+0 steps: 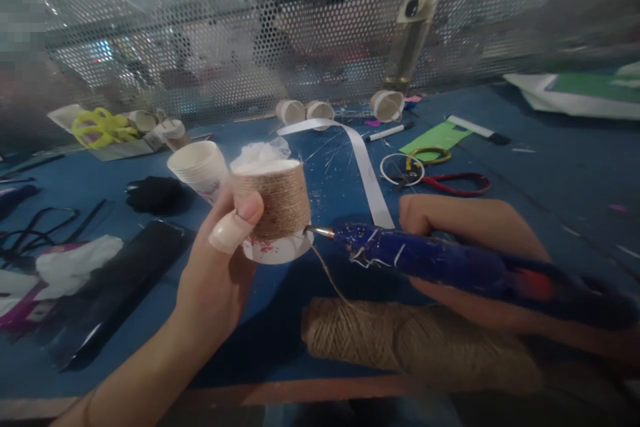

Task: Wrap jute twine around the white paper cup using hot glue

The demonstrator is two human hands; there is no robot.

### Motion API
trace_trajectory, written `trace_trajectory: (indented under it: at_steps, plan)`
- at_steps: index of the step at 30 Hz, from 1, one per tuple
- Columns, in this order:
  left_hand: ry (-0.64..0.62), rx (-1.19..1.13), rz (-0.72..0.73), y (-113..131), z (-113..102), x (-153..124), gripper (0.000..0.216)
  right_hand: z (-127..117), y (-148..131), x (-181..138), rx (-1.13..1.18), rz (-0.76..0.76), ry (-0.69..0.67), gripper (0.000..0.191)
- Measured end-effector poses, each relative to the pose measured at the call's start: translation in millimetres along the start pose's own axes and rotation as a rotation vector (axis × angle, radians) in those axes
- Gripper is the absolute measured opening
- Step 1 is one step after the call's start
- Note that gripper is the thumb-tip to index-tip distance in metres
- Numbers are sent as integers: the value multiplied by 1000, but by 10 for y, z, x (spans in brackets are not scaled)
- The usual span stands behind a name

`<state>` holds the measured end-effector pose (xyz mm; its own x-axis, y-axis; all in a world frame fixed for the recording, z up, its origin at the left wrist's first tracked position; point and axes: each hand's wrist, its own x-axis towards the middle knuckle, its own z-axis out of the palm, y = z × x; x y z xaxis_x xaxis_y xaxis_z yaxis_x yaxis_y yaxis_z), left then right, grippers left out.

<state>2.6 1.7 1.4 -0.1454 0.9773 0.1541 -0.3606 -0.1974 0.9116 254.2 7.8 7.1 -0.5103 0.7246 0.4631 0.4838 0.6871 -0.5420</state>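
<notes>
My left hand [220, 260] is closed around a paper cup [277, 250] wrapped over most of its height in brown twine [280, 200]. A white bandage or tape circles the thumb. White filmy material [263, 155] shows at the cup's top. My right hand [465, 227] grips a dark blue glue gun [425, 257], its metal nozzle at the cup's right side, by the lowest turn of twine. A loose strand runs from there down to a big twine spool [400, 340] lying in front. The right fingers are partly hidden behind the gun.
Stacked paper cups [197, 163] stand behind my left hand. Beyond the cup lie a white paper strip [367, 173], red-and-yellow handled pliers [455, 180], a green sheet [435, 140] and several wrapped cups [320, 113]. A tall bottle [410, 40] stands by the perforated metal screen [225, 47].
</notes>
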Motion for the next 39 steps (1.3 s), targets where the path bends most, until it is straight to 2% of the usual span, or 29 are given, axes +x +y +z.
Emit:
trace_trajectory:
  at_steps: [8,12,17,22,28,32,39]
  plan:
    - [1,-2,9,1,7,-13,21,27,13,-5,28,8,27,24]
    - [-5,-27,0,16,29,-6,40,31,20,-12,19,-4,34,23]
    - [-26,-56,-6,18,42,12,48,22,26,-17,7,-5,26,24]
    - [-9,-55,0,-17,-1,8,45,-14,23,-14,-10,-35,-27,22]
    - [2,6,9,-46,-35,-7,32,-29,24,-42,-32,-45,-60,19]
    - [43,-10,16,-15,11,4,34,-29,28,-37,-44,-39,-57,19]
    - [37,-2,36,-1,61,16,38,-30,22,-32,-40,-28,-54,21]
